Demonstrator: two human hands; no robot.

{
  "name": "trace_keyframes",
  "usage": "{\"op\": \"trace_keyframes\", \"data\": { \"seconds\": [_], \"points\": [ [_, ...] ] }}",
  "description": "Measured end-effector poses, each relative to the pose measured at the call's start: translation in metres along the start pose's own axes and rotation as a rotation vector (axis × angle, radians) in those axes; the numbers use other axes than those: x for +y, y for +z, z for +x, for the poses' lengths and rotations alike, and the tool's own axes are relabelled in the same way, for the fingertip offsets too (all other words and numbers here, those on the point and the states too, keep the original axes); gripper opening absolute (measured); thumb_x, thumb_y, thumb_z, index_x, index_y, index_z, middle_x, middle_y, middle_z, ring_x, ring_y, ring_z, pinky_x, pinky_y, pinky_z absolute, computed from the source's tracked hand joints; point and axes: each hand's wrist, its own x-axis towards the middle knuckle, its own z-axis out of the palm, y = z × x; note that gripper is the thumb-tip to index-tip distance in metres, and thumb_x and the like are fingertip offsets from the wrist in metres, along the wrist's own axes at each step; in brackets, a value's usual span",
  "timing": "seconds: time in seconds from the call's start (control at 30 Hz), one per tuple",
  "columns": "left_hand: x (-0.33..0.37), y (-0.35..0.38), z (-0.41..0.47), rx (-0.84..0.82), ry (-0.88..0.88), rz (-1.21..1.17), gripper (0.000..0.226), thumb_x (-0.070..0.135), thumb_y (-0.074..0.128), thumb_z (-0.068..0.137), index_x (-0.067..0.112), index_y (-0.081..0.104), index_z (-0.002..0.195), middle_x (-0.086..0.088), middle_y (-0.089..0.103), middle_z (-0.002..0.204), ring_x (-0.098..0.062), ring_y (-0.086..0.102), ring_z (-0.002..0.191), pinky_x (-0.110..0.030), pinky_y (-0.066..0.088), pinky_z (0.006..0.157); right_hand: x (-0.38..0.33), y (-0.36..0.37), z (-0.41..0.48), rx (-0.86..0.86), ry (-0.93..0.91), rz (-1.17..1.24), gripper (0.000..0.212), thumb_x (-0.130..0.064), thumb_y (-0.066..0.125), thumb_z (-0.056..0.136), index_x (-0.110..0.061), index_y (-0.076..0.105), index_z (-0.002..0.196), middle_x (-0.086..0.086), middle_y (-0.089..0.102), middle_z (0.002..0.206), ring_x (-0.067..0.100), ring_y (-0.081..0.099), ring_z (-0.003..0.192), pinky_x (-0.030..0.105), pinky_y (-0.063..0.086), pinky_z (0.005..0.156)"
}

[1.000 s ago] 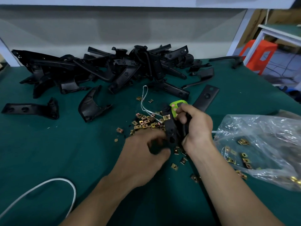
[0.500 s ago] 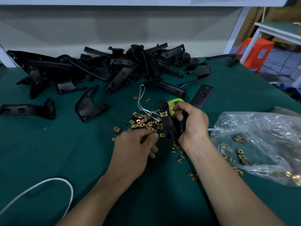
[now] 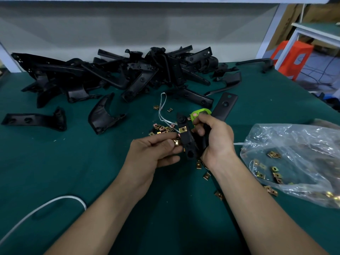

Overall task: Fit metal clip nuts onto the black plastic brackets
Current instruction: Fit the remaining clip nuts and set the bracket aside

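Right hand (image 3: pixel 215 140) fingers curled, grip closed round bracket (image 3: pixel 187 144). Left hand (image 3: pixel 156 153) grip pinches clip nut (image 3: pixel 177 142), just at bracket's 9 o'clock edge.

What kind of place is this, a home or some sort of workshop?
Likely a factory assembly bench: a heap of black plastic brackets on a green-covered table, loose metal clip nuts scattered beside it, more in a clear plastic bag.

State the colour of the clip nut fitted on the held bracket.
The clip nut is brassy gold; head view.
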Motion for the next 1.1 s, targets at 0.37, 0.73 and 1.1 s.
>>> {"op": "trace_keyframes", "data": {
  "seconds": [0.37,0.73,1.1],
  "points": [
    [0.0,0.0029,-0.0047,-0.054,-0.019,0.117,0.022,0.022,0.077,0.071,0.006,0.078,0.086,-0.012,0.075,0.076,-0.017,0.072,0.063,-0.023,0.057,0.057,0.0009,0.001,-0.0006,0.001,-0.006,0.013,0.021,-0.013,0.068,0.08,-0.01,0.063,0.06,0.002,0.039,0.048,0.018,0.043,0.047,0.032,0.044,0.06],
    [0.0033,0.0044,-0.0102,-0.138,-0.023,0.199,0.01,0.026,0.08,0.069,0.017,0.081,0.072,-0.011,0.073,0.071,-0.015,0.068,0.058,-0.022,0.055,0.055,0.0009,0.0002,-0.0033,-0.056,-0.035,-0.015,0.02,-0.013,0.068,0.08,-0.009,0.061,0.061,0.003,0.038,0.048,0.019,0.041,0.047,0.023,0.043,0.048],
    [0.0042,0.0047,-0.0093,-0.132,-0.026,0.214,0.018,0.006,0.074,0.086,0.015,0.08,0.071,-0.012,0.072,0.07,-0.016,0.066,0.059,-0.023,0.055,0.056,-0.0019,0.0006,-0.0049,-0.055,0.006,0.022,0.023,-0.015,0.065,0.083,-0.01,0.06,0.061,0.001,0.036,0.049,0.018,0.039,0.047,0.024,0.041,0.049]
  ]
}}
